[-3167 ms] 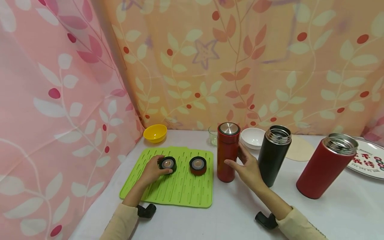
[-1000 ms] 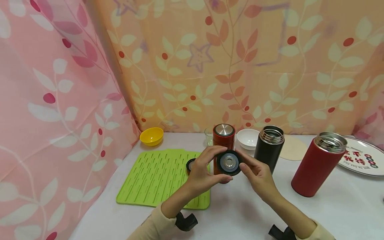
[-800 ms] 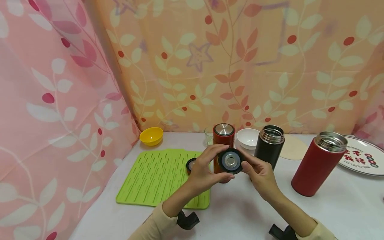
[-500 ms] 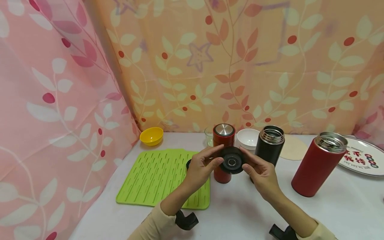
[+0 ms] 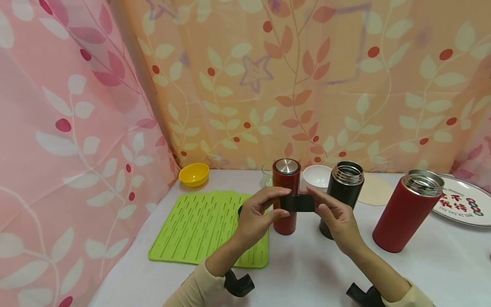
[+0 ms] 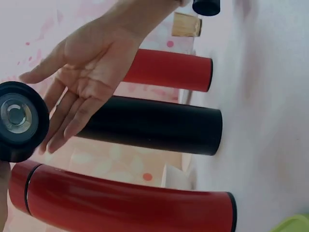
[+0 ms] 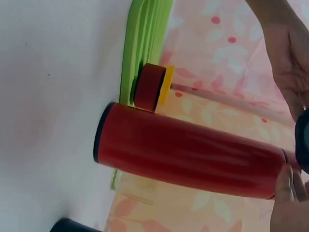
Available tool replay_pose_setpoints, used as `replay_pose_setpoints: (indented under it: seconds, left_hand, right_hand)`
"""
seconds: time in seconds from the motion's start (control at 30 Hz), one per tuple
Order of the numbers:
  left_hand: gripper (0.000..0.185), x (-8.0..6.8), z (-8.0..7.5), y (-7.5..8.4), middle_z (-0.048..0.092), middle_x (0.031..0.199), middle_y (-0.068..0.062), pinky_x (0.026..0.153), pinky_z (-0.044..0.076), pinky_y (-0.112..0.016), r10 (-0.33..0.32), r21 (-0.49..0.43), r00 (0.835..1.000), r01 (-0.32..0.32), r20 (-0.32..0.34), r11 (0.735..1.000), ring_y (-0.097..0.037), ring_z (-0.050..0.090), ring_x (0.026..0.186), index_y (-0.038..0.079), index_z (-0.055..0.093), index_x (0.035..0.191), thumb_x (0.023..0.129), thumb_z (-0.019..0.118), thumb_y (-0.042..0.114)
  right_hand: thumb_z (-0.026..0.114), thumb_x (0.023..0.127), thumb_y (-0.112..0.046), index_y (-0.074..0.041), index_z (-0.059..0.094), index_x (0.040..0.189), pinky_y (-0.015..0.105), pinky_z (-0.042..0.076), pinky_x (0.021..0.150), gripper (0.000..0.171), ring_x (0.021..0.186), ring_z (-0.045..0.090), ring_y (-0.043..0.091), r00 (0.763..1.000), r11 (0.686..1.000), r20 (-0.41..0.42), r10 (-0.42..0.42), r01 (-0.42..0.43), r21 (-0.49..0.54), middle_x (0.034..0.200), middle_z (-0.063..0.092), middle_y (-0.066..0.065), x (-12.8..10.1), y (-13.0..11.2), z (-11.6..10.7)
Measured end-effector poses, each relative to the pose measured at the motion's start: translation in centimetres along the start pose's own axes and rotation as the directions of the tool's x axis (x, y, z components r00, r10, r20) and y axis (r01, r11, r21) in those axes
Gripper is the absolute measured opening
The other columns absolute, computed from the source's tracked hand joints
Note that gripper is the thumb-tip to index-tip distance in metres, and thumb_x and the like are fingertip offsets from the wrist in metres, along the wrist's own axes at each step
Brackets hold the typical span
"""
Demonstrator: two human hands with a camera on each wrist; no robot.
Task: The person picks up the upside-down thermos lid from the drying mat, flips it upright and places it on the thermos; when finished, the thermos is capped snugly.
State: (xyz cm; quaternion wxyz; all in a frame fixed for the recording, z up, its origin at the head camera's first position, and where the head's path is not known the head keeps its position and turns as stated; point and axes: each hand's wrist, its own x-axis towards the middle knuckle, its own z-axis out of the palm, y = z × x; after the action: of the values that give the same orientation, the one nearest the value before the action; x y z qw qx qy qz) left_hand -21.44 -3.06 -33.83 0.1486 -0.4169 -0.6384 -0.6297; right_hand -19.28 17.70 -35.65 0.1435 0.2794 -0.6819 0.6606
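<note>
My left hand point(image 5: 253, 215) pinches a black flask lid point(image 5: 301, 203) between fingers and thumb; the lid is tipped edge-on in the head view. My right hand point(image 5: 339, 217) has its fingertips right at the lid's other side, thumb lifted off, and its fingers look straight in the left wrist view. Just behind stands a capped slim red flask point(image 5: 284, 224). To its right are a black flask point(image 5: 343, 189) and a wider red flask point(image 5: 402, 221), both with bare steel mouths. A red lid point(image 7: 149, 87) lies on the green mat, mostly hidden by my left hand in the head view.
A green ridged mat point(image 5: 192, 230) covers the table's left part. Behind it is a yellow bowl point(image 5: 194, 175). Along the back are a clear glass point(image 5: 266, 175), a white bowl point(image 5: 316, 177), a round beige board point(image 5: 374, 189) and a patterned plate point(image 5: 466, 213). Floral curtains close off the back and left.
The black lid was picked up from the mat and brought between both hands. Its underside, facing the head camera a second ago, has tipped downward. My right hand left the slim red flask.
</note>
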Motion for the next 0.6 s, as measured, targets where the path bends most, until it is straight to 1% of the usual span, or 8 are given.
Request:
replay_pose_setpoints:
  seconds: [0.1, 0.2, 0.3, 0.37, 0.43, 0.47, 0.53, 0.6]
  left_hand:
    - [0.039, -0.11, 0.17, -0.05, 0.06, 0.117, -0.02, 0.097, 0.045, -0.034, 0.051, -0.004, 0.998, -0.051, 0.023, 0.999, -0.02, 0.056, 0.115, -0.005, 0.058, 0.116, 0.079, 0.066, 0.008]
    - [0.038, -0.18, 0.31, 0.02, 0.057, 0.122, -0.02, 0.097, 0.045, -0.034, 0.075, -0.005, 0.996, -0.074, 0.047, 0.997, -0.022, 0.053, 0.118, -0.007, 0.058, 0.115, 0.079, 0.066, 0.004]
    - [0.044, -0.15, 0.4, 0.15, 0.049, 0.132, -0.019, 0.098, 0.043, -0.033, 0.039, -0.048, 0.998, -0.036, 0.055, 0.998, -0.025, 0.047, 0.125, -0.006, 0.054, 0.122, 0.08, 0.066, 0.002]
    - [0.051, -0.1, 0.42, 0.12, 0.045, 0.136, -0.018, 0.1, 0.042, -0.03, -0.014, -0.101, 0.998, 0.019, 0.056, 0.995, -0.025, 0.045, 0.127, -0.005, 0.05, 0.128, 0.08, 0.066, 0.003]
    - [0.057, -0.08, 0.38, 0.05, 0.043, 0.138, -0.018, 0.1, 0.04, -0.028, -0.055, -0.163, 0.996, 0.065, 0.066, 0.985, -0.025, 0.044, 0.128, -0.003, 0.045, 0.132, 0.081, 0.067, 0.006]
    - [0.059, -0.07, 0.36, -0.01, 0.044, 0.137, -0.019, 0.1, 0.04, -0.028, -0.064, -0.184, 0.995, 0.077, 0.076, 0.98, -0.026, 0.045, 0.127, -0.003, 0.043, 0.134, 0.081, 0.067, 0.008]
    - [0.061, -0.06, 0.34, -0.09, 0.045, 0.135, -0.02, 0.1, 0.04, -0.028, -0.069, -0.196, 0.993, 0.086, 0.092, 0.977, -0.026, 0.047, 0.125, -0.002, 0.043, 0.134, 0.08, 0.068, 0.013]
    - [0.063, -0.07, 0.4, -0.08, 0.046, 0.133, -0.021, 0.1, 0.04, -0.029, -0.055, -0.177, 0.994, 0.072, 0.097, 0.982, -0.026, 0.049, 0.123, -0.003, 0.043, 0.133, 0.079, 0.07, 0.014]
  right_hand:
    - [0.042, 0.098, -0.025, 0.001, 0.043, 0.135, 0.018, 0.046, 0.091, 0.044, 0.115, 0.054, 0.004, 0.997, 0.998, 0.043, 0.058, -0.059, 0.033, 0.128, 0.056, -0.011, -0.04, 0.03, -0.09]
    - [0.044, 0.097, -0.029, -0.001, 0.043, 0.136, 0.018, 0.045, 0.092, 0.048, 0.116, 0.053, 0.004, 0.995, 0.996, 0.062, 0.08, -0.082, 0.028, 0.127, 0.056, -0.011, -0.12, -0.02, -0.11]
    - [0.048, 0.095, -0.025, -0.001, 0.043, 0.135, 0.015, 0.044, 0.092, 0.047, 0.115, 0.053, 0.003, 0.997, 0.997, 0.027, 0.076, -0.076, 0.009, 0.126, 0.057, -0.012, -0.18, -0.15, -0.15]
    - [0.052, 0.094, -0.019, 0.002, 0.042, 0.135, 0.014, 0.044, 0.091, 0.047, 0.113, 0.055, 0.002, 0.999, 0.999, 0.0, 0.05, -0.05, 0.005, 0.125, 0.057, -0.013, -0.17, -0.26, -0.19]
    - [0.056, 0.09, -0.011, 0.005, 0.042, 0.134, 0.015, 0.045, 0.09, 0.049, 0.111, 0.058, 0.004, 1.0, 1.0, -0.03, -0.004, 0.004, -0.007, 0.124, 0.058, -0.011, -0.13, -0.36, -0.18]
    - [0.058, 0.088, -0.007, 0.006, 0.041, 0.133, 0.015, 0.046, 0.089, 0.05, 0.11, 0.058, 0.004, 0.999, 0.999, -0.036, -0.038, 0.037, -0.02, 0.125, 0.058, -0.009, -0.11, -0.41, -0.17]
    - [0.061, 0.083, 0.002, 0.008, 0.041, 0.133, 0.016, 0.046, 0.088, 0.054, 0.111, 0.058, 0.006, 0.994, 0.995, -0.044, -0.097, 0.095, -0.039, 0.127, 0.058, -0.007, -0.1, -0.47, -0.12]
    - [0.064, 0.078, 0.008, 0.009, 0.041, 0.132, 0.017, 0.045, 0.09, 0.059, 0.114, 0.056, 0.007, 0.99, 0.989, -0.041, -0.134, 0.132, -0.061, 0.129, 0.056, -0.005, -0.11, -0.51, -0.04]
